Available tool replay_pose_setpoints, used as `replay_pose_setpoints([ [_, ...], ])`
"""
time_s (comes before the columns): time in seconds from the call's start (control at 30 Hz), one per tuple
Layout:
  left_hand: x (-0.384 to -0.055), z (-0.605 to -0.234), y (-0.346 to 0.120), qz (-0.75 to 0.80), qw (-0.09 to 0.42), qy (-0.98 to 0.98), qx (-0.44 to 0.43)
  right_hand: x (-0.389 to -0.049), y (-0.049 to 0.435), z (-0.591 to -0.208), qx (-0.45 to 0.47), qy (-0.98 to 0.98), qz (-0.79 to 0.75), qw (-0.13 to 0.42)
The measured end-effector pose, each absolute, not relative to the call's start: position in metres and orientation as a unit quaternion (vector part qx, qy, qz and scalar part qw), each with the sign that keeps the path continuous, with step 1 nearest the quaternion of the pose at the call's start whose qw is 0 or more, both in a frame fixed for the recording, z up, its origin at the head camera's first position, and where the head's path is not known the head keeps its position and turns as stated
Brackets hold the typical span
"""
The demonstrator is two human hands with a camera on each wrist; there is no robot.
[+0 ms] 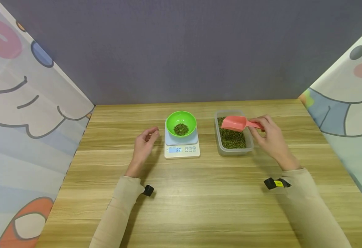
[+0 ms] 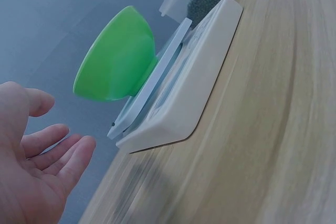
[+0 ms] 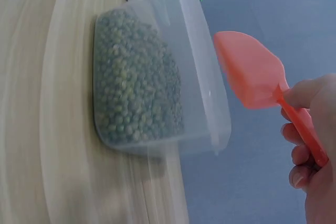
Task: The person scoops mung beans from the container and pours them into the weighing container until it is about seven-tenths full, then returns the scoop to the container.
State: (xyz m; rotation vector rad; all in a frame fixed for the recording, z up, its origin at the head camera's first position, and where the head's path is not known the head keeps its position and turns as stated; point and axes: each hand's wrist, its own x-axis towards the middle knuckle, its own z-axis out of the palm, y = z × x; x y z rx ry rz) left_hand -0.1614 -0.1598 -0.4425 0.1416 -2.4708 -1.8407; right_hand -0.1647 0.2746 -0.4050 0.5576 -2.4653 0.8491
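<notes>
At the right of the head view, the right hand (image 1: 270, 137) pinched the handle of a coral-red plastic scoop (image 1: 235, 123), its thumb near the neck and its fingers curled round the grip. The scoop's broad end hung over a clear, rectangular plastic tub (image 1: 218, 139), just above its rim, and its inside looked bare. It was probably light, stiff and a little slick, best taken by the handle close to the neck, where a load would twist it least. Small dark-green beans (image 1: 233, 139) lay deep in the tub; they would likely pour freely and roll off a tipped edge. Near the centre of the frame, well apart from the scoop, a bright green, round, smooth bowl (image 1: 189, 121) stood upright on a flat white kitchen scale (image 1: 176, 156), with a small heap of the same beans at its bottom. The bowl seemed thin and light, easy to nudge, and safest to lift by opposite sides of its rim. Left of the scale, the left hand (image 1: 143, 144) held nothing, its fingers loosely bent and its thumb apart, near the bowl without touching it. Everything stood on a wood-grain bench (image 1: 205, 203).
</notes>
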Motion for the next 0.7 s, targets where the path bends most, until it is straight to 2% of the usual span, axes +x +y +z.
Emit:
replay_pose_setpoints([
  [0.7, -0.161, -0.44, -0.159, -0.603, 0.017, -0.795, 0.056, -0.159, 0.289, -0.408, 0.221, -0.915, 0.244, 0.234],
])
